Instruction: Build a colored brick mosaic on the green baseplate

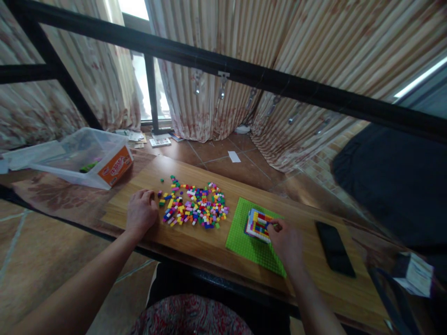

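Observation:
Loose toy building bricks [195, 204] in many colours lie in a spread pile on the wooden table. Just left of the pile, my left hand [142, 211] rests on the tabletop, its fingers loosely bent and slightly apart, with nothing visible in them. A green studded baseplate [240, 228] lies right of the pile. On it stands a low rectangular brick structure [256, 223] with white, light blue, yellow and red parts. My right hand [286, 237] is at the structure's right side, thumb and fingers pinched on a small dark blue brick at its top; the fingers partly cover it.
A black phone [335, 249] lies on the right of the table. A clear plastic box [87, 158] with an orange label stands at the far left. A dark metal bar [244, 77] crosses in front of the curtains [216, 32]. Papers [233, 157] lie on the tiled floor.

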`<state>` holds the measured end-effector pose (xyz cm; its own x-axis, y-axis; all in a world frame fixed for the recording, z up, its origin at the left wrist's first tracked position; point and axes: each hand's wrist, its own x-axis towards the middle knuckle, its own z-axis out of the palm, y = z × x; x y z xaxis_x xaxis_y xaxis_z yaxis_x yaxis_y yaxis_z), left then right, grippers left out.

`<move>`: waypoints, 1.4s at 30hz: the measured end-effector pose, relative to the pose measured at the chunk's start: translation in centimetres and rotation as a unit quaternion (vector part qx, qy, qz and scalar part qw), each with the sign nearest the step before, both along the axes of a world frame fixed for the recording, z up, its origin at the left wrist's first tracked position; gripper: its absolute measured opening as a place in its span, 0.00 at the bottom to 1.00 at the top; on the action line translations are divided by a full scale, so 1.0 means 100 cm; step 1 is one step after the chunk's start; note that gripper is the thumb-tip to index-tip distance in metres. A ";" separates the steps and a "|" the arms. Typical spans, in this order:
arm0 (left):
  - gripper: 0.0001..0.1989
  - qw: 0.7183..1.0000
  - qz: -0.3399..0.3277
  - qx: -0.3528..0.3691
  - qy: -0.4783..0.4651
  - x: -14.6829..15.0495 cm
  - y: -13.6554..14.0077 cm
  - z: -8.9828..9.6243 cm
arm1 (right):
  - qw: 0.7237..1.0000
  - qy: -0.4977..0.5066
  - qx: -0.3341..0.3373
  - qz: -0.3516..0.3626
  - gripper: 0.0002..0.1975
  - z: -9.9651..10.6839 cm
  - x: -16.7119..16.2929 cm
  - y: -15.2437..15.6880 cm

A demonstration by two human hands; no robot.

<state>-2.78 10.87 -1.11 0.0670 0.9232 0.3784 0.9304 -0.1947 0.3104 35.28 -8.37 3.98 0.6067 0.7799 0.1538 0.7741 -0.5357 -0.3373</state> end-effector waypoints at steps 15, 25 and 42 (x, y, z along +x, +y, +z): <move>0.17 1.000 0.004 0.002 0.009 0.000 0.000 -0.001 | 0.964 0.211 0.138 0.082 0.23 -0.028 0.022 -0.022; 0.18 1.000 0.005 -0.008 0.011 0.000 -0.001 0.000 | 0.991 0.010 -0.028 0.127 0.15 0.002 0.021 -0.002; 0.17 1.000 0.005 -0.005 -0.007 0.001 -0.002 0.002 | 0.994 0.039 0.011 0.106 0.20 -0.004 0.019 -0.009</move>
<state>-2.64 10.72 -0.94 0.0517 0.9279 0.3691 0.9280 -0.1812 0.3255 37.22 -9.31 3.53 0.4395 0.8885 0.1319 0.8402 -0.3547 -0.4101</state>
